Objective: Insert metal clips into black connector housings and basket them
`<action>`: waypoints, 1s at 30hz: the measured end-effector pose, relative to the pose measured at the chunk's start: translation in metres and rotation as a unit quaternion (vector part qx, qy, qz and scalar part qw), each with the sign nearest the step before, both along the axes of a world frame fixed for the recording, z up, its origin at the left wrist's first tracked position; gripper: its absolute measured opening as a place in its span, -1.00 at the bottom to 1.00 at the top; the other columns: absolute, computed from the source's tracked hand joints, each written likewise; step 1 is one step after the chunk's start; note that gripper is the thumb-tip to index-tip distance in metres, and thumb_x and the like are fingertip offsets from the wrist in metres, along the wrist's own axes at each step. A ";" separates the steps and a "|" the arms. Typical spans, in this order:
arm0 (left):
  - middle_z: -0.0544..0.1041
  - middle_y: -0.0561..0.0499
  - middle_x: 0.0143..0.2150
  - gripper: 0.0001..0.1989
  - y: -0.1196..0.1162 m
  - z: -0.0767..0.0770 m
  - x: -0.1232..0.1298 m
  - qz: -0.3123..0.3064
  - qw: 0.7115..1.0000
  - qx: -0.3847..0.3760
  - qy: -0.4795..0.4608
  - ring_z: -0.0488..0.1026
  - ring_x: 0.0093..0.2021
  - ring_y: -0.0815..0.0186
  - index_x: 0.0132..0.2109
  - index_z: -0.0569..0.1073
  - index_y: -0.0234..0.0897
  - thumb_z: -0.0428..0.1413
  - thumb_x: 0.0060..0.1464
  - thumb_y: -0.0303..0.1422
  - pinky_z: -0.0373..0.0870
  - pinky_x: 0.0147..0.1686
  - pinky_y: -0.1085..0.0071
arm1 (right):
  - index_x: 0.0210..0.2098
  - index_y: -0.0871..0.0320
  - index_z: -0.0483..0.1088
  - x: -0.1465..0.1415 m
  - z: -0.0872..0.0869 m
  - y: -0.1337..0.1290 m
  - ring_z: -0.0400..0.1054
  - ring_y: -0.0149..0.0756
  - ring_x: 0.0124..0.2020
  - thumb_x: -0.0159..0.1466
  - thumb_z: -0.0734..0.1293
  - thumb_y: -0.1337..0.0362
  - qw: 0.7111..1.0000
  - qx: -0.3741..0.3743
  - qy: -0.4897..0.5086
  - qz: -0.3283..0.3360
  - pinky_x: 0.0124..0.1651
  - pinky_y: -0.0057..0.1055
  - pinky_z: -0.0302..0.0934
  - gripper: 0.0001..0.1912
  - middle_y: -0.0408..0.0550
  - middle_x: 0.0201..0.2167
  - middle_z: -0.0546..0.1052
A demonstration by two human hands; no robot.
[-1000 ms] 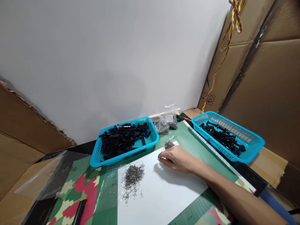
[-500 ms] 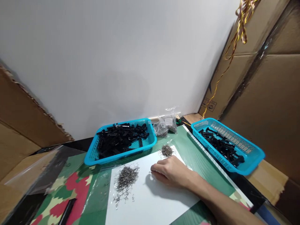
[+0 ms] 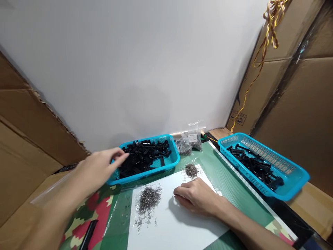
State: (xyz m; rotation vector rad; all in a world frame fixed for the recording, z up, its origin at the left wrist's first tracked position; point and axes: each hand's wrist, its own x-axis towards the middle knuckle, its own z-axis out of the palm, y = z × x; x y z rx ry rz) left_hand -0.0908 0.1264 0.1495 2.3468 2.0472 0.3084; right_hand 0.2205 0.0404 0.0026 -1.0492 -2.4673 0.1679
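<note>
Poising L hand (image 3: 101,166) w/ parted fingers by L end of blue basket (image 3: 157,170) of blk parts (image 3: 140,159) at far edge of desk (image 3: 212,166); pinching metal pc (image 3: 173,196) in R hand (image 3: 196,196) over sheet (image 3: 166,227), btwn wire-bit piles (image 3: 148,199) nr its L edge & far R corner.

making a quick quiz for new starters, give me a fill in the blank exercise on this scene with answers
1. The right hand is over a sheet coloured ____.
2. The left hand is nearer the ____ basket.
3. The parts in that basket are coloured ____.
4. The loose metal pieces lie in ____ heaps.

Missing words: white; left; black; two
</note>
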 end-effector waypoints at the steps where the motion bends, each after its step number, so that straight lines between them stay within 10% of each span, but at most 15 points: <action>1: 0.59 0.04 -0.33 -0.63 0.003 -0.008 0.005 -0.015 1.000 -0.007 0.014 0.54 -0.33 0.19 -0.13 0.59 -0.21 0.10 0.38 -0.02 0.33 -0.34 0.37 | -0.34 0.14 0.39 0.000 -0.001 0.000 0.17 -0.43 -0.56 0.43 0.30 0.34 1.000 0.000 0.001 -0.004 -0.42 -0.34 -0.21 -0.81 -0.17 -0.47 0.54; 8: 0.63 -0.03 -0.35 -0.69 0.020 -0.046 0.018 -0.059 0.997 -0.009 0.057 0.50 -0.37 0.13 -0.20 0.48 -0.16 0.11 0.29 -0.02 -0.02 -0.43 0.37 | -0.31 0.15 0.47 0.012 0.003 0.009 0.22 -0.39 -0.53 0.43 0.26 0.39 0.991 -0.055 0.085 -0.085 -0.39 -0.36 -0.15 -0.80 -0.12 -0.49 0.52; 24: 0.60 -0.02 -0.14 -0.65 -0.001 -0.010 0.024 0.026 0.990 0.132 0.040 0.40 -0.28 0.16 0.10 0.52 -0.10 -0.04 0.43 -0.08 0.00 -0.34 0.38 | -0.27 0.17 0.65 0.049 0.010 0.024 0.25 -0.42 -0.52 0.29 0.43 0.41 0.954 -0.222 0.155 -0.127 -0.41 -0.48 0.01 -0.89 -0.23 -0.55 0.42; 28: 0.56 0.01 -0.22 -0.68 -0.009 -0.005 0.035 -0.022 0.961 0.197 -0.191 0.38 -0.35 0.30 0.08 0.59 -0.18 0.07 0.39 -0.15 0.15 -0.37 0.40 | -0.29 0.16 0.67 0.044 0.011 0.023 0.25 -0.42 -0.52 0.26 0.46 0.45 0.954 -0.233 0.145 -0.118 -0.40 -0.49 0.03 -0.88 -0.23 -0.57 0.42; 30: 0.51 0.04 -0.32 -0.70 -0.014 -0.006 0.048 -0.060 0.896 0.122 -0.423 0.32 -0.45 0.38 0.02 0.61 -0.24 0.19 0.32 -0.15 0.21 -0.48 0.47 | -0.27 0.15 0.68 0.043 0.012 0.022 0.29 -0.41 -0.50 0.27 0.46 0.47 0.956 -0.232 0.142 -0.111 -0.37 -0.48 0.06 -0.86 -0.20 -0.53 0.49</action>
